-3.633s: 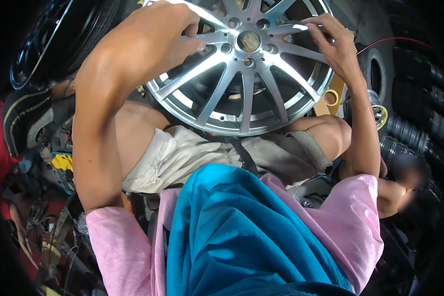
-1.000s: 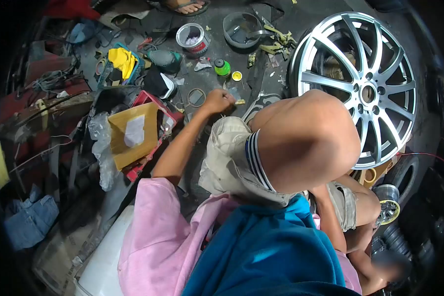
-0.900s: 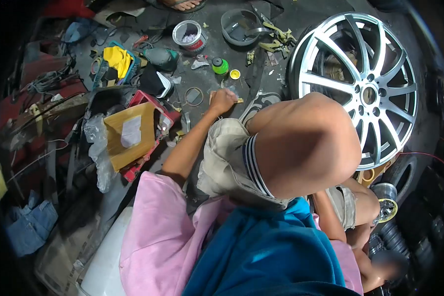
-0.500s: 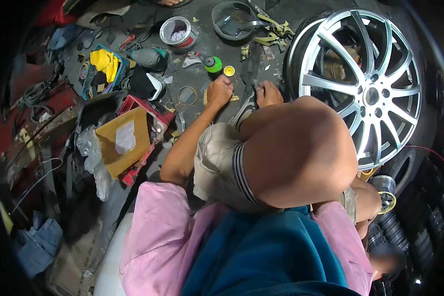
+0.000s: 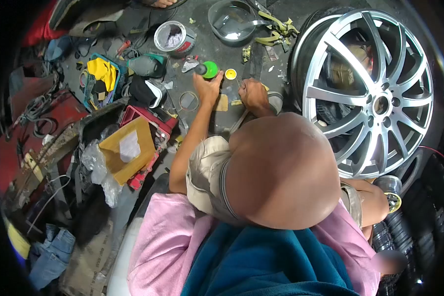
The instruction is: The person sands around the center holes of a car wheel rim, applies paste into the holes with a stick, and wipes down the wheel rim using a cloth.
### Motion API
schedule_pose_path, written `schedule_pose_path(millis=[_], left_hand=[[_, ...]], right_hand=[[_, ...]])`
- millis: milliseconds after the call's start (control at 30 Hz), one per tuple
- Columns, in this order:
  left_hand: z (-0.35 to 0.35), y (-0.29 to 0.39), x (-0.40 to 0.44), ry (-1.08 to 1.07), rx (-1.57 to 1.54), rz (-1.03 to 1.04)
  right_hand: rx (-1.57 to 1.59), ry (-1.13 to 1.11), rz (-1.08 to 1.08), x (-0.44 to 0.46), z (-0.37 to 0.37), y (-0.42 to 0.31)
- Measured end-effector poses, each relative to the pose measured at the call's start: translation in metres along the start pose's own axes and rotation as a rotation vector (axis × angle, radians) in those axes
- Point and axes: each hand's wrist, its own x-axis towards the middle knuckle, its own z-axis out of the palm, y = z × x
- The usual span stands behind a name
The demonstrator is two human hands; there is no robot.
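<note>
My left hand (image 5: 207,88) is wrapped round a green bottle (image 5: 210,69) with a dark cap, which leans to the left. Just right of the bottle, a small round container (image 5: 230,74) with bright yellow contents stands on the floor. My right hand (image 5: 254,93) is closed in a pinch beside it, on what looks like a thin stick (image 5: 239,83) near the container's edge. Below the container, a small tan sanding pad or card (image 5: 222,102) lies between my hands. My bent knee hides part of the right forearm.
A silver alloy wheel (image 5: 348,96) stands at the right. Behind my hands are a paint tub (image 5: 174,37) and a bowl of liquid (image 5: 232,22). On the left are a basket with a yellow cloth (image 5: 102,73), a power tool (image 5: 147,65) and a red toolbox (image 5: 160,121) with cardboard on it.
My left hand has moved from beside the yellow container onto the green bottle, which now tilts. My right hand has come left, closer to the container, and closed. The view has shifted slightly.
</note>
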Motion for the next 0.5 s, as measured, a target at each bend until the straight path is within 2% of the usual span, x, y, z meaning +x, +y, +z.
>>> schedule_pose_path(millis=[67, 100, 167, 200, 300, 367, 433, 500], left_hand=[[-0.002, -0.025, -0.002, 0.052, -0.099, -0.096], [-0.021, 0.004, 0.001, -0.013, -0.143, -0.212], [-0.034, 0.004, 0.001, 0.003, -0.171, -0.308], [-0.038, 0.006, -0.002, 0.048, -0.040, -0.285], [-0.046, 0.008, 0.003, -0.043, 0.042, -0.238], [-0.043, 0.007, 0.000, -0.032, 0.054, -0.224], [-0.035, -0.007, -0.012, 0.147, 0.189, -0.191], [-0.040, -0.011, -0.030, -0.164, 0.145, -0.482]], right_hand=[[-0.007, -0.011, 0.052, -0.001, 0.001, -0.003], [-0.032, 0.001, 0.050, -0.002, 0.007, 0.002], [-0.052, 0.011, 0.058, -0.004, 0.009, 0.003], [-0.044, 0.012, 0.053, -0.003, 0.007, 0.001], [-0.039, 0.018, 0.070, -0.001, 0.010, -0.007], [-0.047, 0.026, 0.094, 0.001, 0.013, -0.009], [-0.055, 0.032, 0.099, 0.003, 0.017, -0.006], [-0.038, 0.031, 0.103, 0.004, 0.017, -0.005]])
